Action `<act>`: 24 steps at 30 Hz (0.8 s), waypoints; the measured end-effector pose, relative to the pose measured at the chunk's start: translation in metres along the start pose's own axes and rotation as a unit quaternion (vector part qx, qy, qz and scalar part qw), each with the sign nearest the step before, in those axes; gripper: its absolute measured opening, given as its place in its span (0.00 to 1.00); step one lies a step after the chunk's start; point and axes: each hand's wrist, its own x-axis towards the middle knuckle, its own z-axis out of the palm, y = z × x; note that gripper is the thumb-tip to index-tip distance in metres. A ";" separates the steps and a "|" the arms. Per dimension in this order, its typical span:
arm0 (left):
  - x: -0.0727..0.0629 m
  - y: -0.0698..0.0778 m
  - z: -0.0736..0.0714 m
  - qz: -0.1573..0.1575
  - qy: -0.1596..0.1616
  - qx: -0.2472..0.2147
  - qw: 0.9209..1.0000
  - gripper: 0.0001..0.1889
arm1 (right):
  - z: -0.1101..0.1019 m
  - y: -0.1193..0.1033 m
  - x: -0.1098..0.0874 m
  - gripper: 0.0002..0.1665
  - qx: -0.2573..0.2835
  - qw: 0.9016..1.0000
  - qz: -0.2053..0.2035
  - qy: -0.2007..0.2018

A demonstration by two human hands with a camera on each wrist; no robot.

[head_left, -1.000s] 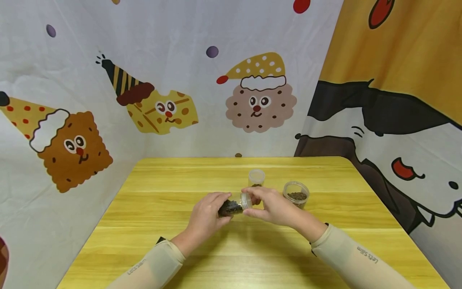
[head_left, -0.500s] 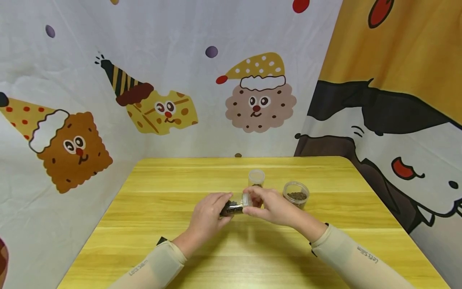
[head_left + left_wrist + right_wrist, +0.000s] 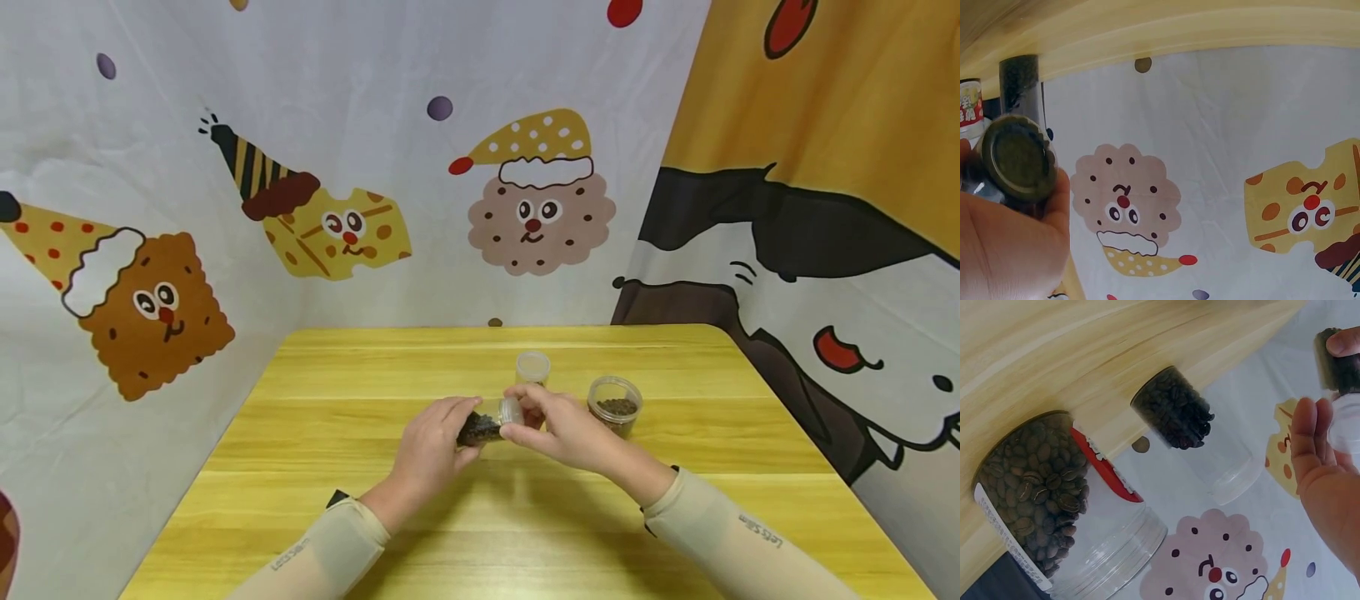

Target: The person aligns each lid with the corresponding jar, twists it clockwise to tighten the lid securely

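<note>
My left hand [image 3: 435,442] grips a small clear jar [image 3: 478,429] partly filled with dark beans or pieces, lying tilted on its side above the table. The round dark base of this jar [image 3: 1019,159] faces the left wrist view, with the left hand [image 3: 1016,250] around it. At its other end, the fingers and thumb of my right hand [image 3: 566,425] pinch the clear lid [image 3: 512,412]. In the right wrist view, the right hand [image 3: 1329,481] is at the lid [image 3: 1345,425]. Whether the lid is loose cannot be seen.
Just behind the right hand stands a slim clear jar [image 3: 1216,456] partly filled with dark beans. To its right is a wider clear jar [image 3: 1041,494] of coffee beans with a red label. Both stand on the wooden table [image 3: 360,358], before a cartoon-printed curtain [image 3: 375,83].
The right hand's fingers and thumb have shifted slightly on the lid, moving a little leftward. The left hand and the jar it holds stay almost where they were.
</note>
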 end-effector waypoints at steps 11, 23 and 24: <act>-0.003 0.002 0.002 -0.111 -0.062 -0.088 0.988 0.36 | -0.002 -0.004 0.002 0.38 -0.020 0.999 -0.023 0.016; -0.005 0.002 0.004 -0.225 -0.105 -0.225 0.942 0.33 | -0.002 -0.012 0.002 0.35 -0.043 0.997 -0.059 0.020; -0.005 0.002 0.004 -0.228 -0.105 -0.230 0.940 0.33 | -0.002 -0.013 0.002 0.34 -0.041 0.997 -0.062 0.019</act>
